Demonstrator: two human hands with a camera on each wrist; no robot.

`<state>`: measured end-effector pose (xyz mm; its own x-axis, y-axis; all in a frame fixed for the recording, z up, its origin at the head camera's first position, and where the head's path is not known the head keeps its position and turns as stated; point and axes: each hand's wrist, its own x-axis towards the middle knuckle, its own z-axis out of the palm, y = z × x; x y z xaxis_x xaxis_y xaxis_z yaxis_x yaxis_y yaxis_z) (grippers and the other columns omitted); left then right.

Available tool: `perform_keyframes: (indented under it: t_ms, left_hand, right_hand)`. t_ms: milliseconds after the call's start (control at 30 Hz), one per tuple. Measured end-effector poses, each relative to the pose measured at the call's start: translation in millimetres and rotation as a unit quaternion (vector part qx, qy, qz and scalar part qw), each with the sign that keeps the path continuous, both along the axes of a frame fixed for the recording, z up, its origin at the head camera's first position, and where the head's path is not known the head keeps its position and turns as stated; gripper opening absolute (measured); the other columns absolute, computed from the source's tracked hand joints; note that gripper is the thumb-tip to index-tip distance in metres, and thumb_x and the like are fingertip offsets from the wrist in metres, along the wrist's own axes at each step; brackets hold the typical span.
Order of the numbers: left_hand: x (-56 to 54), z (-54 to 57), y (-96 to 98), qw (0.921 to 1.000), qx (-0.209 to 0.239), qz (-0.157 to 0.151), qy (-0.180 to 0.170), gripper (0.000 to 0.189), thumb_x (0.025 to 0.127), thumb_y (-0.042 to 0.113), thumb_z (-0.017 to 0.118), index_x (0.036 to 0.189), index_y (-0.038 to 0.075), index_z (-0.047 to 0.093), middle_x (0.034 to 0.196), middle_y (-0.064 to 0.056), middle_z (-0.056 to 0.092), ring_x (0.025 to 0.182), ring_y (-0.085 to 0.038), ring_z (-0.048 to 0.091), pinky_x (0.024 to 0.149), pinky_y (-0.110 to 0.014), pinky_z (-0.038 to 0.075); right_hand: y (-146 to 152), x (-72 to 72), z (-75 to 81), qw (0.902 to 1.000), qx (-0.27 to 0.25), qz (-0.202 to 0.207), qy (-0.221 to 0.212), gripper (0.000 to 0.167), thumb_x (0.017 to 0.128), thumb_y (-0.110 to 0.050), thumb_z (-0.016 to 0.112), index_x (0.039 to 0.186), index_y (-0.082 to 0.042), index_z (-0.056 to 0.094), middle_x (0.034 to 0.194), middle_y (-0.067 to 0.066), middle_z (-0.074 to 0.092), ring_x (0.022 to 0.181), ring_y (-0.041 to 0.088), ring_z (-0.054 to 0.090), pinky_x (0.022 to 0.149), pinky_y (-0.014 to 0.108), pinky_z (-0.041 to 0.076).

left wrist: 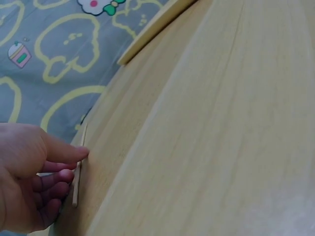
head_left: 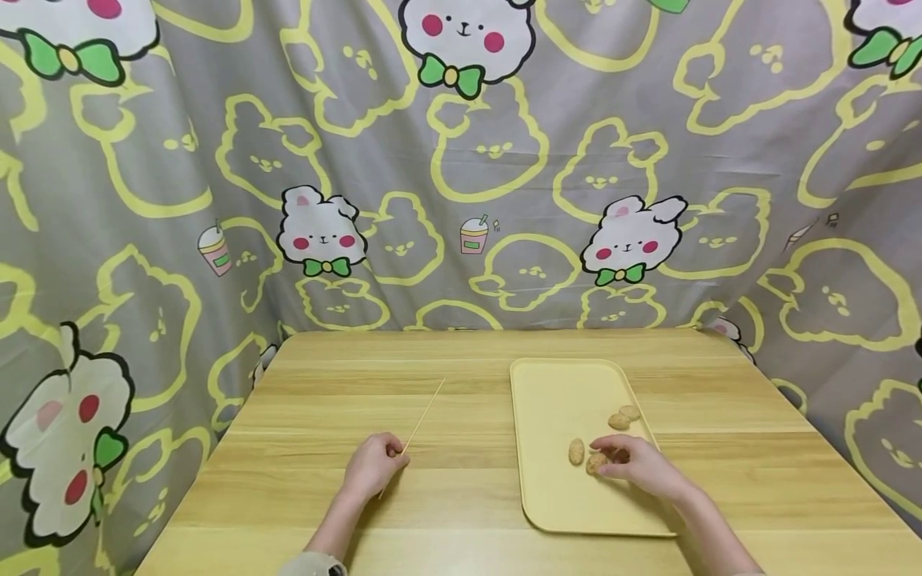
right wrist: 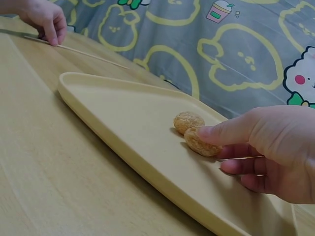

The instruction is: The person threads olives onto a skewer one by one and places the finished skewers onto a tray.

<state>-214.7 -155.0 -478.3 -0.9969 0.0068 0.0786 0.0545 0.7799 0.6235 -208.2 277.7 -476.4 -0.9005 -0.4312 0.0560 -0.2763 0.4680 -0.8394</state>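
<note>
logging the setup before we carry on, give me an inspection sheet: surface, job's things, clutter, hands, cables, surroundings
Surface: wood-grain table, tray on its right half
Job's things: thin stick; four brown lumps, two by the tray's right rim, two nearer its middle
Clutter: nothing seen
Hands: left hand pinches the stick; right hand pinches one lump, whether lifted unclear
Cables: nothing seen
Surroundings: patterned curtain behind and on both sides
</note>
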Motion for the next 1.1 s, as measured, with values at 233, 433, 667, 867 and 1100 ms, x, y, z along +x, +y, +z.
perform_keyframes:
  t_ms: [233, 433, 667, 867, 1100]
  left_hand:
    - [0.6, 6.1, -0.4, 0.9988, -0.047, -0.010, 0.009, 0.010, 0.078, 0.010, 0.070, 0.074, 0.009, 0.060, 0.070, 0.002, 0.055, 0.065, -0.014, 0.049, 0.060, -0.032, 0.041]
    - [2.0, 8.8, 0.4, 0.9980, -0.061, -0.016, 0.004, 0.009, 0.081, 0.006, 0.064, 0.073, 0.008, 0.061, 0.072, 0.000, 0.057, 0.066, -0.015, 0.050, 0.059, -0.032, 0.042]
    - [4.4, 8.4, 2.3, 0.9976, -0.065, -0.020, 0.012, 0.012, 0.083, 0.003, 0.060, 0.072, 0.007, 0.060, 0.072, -0.001, 0.055, 0.066, -0.016, 0.051, 0.059, -0.033, 0.044]
    - [5.0, 7.6, 3.5, 0.9965, -0.079, -0.022, 0.015, 0.011, 0.084, 0.004, 0.060, 0.074, 0.007, 0.059, 0.074, -0.001, 0.055, 0.068, -0.017, 0.052, 0.060, -0.034, 0.044]
    - [3.5, 8.1, 0.7, 0.9986, -0.049, -0.014, 0.014, 0.005, 0.086, 0.006, 0.059, 0.081, 0.007, 0.060, 0.076, -0.001, 0.057, 0.069, -0.017, 0.051, 0.060, -0.034, 0.042]
  right_hand:
    - [-2.1, 1.1, -0.3, 0.9998, -0.005, -0.013, -0.013, 0.039, 0.083, -0.013, 0.068, 0.112, 0.010, 0.057, 0.088, 0.007, 0.059, 0.076, 0.009, 0.052, 0.066, 0.023, 0.046]
    - [-1.5, 1.6, -0.9, 0.9997, -0.002, -0.016, -0.017, 0.039, 0.083, -0.015, 0.068, 0.112, 0.009, 0.057, 0.088, 0.006, 0.058, 0.076, 0.010, 0.052, 0.066, 0.023, 0.046]
    - [1.0, 0.9, -2.4, 0.9998, 0.005, -0.017, -0.012, 0.040, 0.083, -0.017, 0.068, 0.111, 0.008, 0.057, 0.087, 0.006, 0.058, 0.076, 0.010, 0.052, 0.065, 0.023, 0.046]
    - [1.0, 1.0, -3.6, 0.9997, 0.002, -0.020, -0.011, 0.038, 0.083, -0.017, 0.068, 0.110, 0.008, 0.058, 0.088, 0.006, 0.058, 0.076, 0.009, 0.052, 0.066, 0.023, 0.045]
    - [-0.2, 2.5, -0.8, 0.9990, -0.003, -0.042, -0.013, 0.039, 0.083, -0.017, 0.068, 0.111, 0.007, 0.058, 0.094, 0.007, 0.059, 0.082, 0.013, 0.054, 0.071, 0.024, 0.046]
